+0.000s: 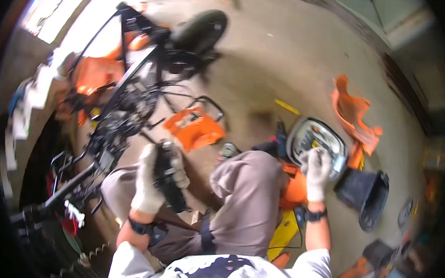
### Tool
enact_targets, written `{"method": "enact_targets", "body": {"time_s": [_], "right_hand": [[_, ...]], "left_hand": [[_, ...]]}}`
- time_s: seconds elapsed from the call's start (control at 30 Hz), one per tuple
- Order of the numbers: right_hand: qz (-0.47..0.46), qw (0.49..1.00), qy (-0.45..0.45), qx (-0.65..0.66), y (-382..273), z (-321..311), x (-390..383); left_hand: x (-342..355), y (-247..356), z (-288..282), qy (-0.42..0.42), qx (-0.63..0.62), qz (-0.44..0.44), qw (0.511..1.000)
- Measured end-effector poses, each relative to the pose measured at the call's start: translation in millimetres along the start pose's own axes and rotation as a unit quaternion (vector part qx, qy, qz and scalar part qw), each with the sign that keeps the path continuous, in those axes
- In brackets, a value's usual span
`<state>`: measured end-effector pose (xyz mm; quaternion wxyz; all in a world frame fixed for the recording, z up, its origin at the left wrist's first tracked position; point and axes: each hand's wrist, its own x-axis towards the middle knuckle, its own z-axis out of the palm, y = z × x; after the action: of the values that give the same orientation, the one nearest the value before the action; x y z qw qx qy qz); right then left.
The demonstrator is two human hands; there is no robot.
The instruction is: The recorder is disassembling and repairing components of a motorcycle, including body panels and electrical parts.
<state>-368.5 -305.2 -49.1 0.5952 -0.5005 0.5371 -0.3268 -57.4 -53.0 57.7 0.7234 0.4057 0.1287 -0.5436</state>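
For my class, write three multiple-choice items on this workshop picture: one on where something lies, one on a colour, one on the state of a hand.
1. Where is the headlight unit?
A. on the floor by the right hand
B. mounted on the motorcycle
C. on the person's lap

2. What colour are the loose body panels?
A. blue
B. orange
C. green

3. What is the left hand doing?
A. hanging empty
B. resting flat on the floor
C. gripping a black part

Answers: 1 A, the unit lies on the concrete just under the gloved right hand. 2 B, the panels on the floor are orange. 3 C, the gloved fingers wrap the black part over the knee.
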Motion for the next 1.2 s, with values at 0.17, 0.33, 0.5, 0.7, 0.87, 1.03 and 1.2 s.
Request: {"method": "enact_targets", "body": {"time_s": [0.17, 0.33, 0.5, 0.7, 0.87, 1.03, 1.2], "right_hand": [[-0.288, 0.898, -0.322, -0.079, -115, 115, -93], [-0.270, 0.860, -0.393, -0.180, -114, 210, -123], [-0.256, 0.836, -0.421, -0.242, -81, 245, -124], [-0.170, 0.873, -0.415, -0.194, -71, 247, -119], [-0.193, 0.859, -0.415, -0.229, -71, 247, -120], [-0.203, 0.862, -0.407, -0.223, -69, 246, -120], [-0.210, 0.854, -0.418, -0.229, -67, 245, -118]], "left_hand": [[-5, 0, -21, -0.086, -0.100, -0.065, 0.989], [4, 2, -44, -0.050, -0.045, 0.022, 0.997], [11, 4, -53, 0.045, 0.087, 0.126, 0.987], [7, 7, -53, 0.041, 0.101, 0.125, 0.986], [12, 7, -54, 0.072, 0.115, 0.115, 0.984], [16, 4, -62, 0.066, 0.133, 0.125, 0.981], [12, 1, -61, 0.063, 0.165, 0.170, 0.970]]}}
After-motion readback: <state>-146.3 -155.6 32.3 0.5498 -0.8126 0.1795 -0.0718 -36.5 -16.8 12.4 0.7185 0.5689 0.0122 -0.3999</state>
